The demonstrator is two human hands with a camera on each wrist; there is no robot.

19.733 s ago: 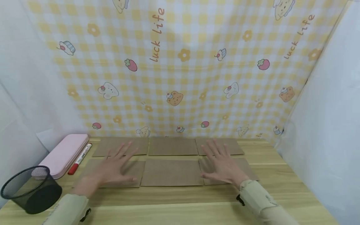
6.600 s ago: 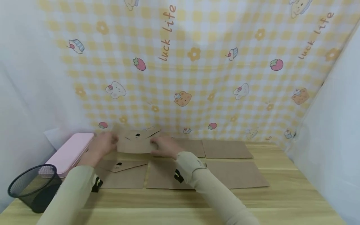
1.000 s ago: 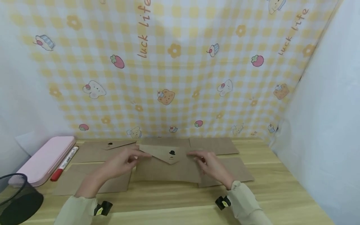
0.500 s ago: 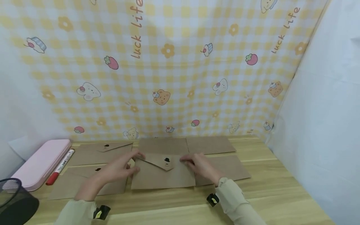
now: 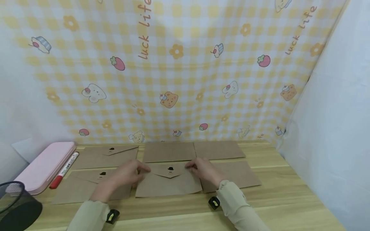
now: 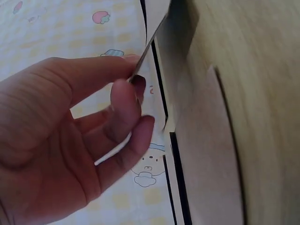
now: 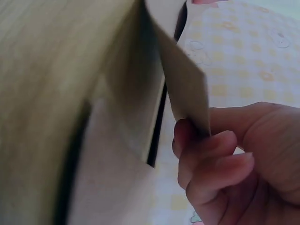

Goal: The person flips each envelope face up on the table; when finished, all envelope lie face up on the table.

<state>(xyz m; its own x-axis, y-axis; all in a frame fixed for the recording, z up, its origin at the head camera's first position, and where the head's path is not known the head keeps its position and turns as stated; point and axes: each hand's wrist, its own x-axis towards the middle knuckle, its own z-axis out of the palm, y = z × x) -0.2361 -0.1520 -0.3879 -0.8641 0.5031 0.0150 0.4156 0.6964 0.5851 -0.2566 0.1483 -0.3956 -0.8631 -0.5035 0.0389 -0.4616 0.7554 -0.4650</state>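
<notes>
A brown kraft-paper envelope (image 5: 169, 186), its pointed flap printed with a bowler hat and moustache, faces me in the front middle spot. My left hand (image 5: 127, 175) pinches its upper left edge between thumb and fingers. At the opposite edge my right hand (image 5: 203, 170) does the same, thumb against curled fingers. The right wrist view has the held envelope (image 7: 185, 86) standing up off the table at a tilt. Two more envelopes lie flat at the left, flap side up: a back one (image 5: 92, 158) and a front one (image 5: 69, 191), partly hidden by my left hand and forearm.
Plain side up lie a back middle envelope (image 5: 169, 151), a back right one (image 5: 219, 150) and a front right one (image 5: 237, 175). Leftward are a pink case (image 5: 47, 165), a red-capped marker (image 5: 63, 170) and a black mesh pen holder (image 5: 21, 208). A checked curtain (image 5: 185, 80) hangs behind.
At first all envelopes lay plain side up under spread hands. Later both hands held the back left one. Within the last second the middle envelope has come down and straightened, flap now facing me.
</notes>
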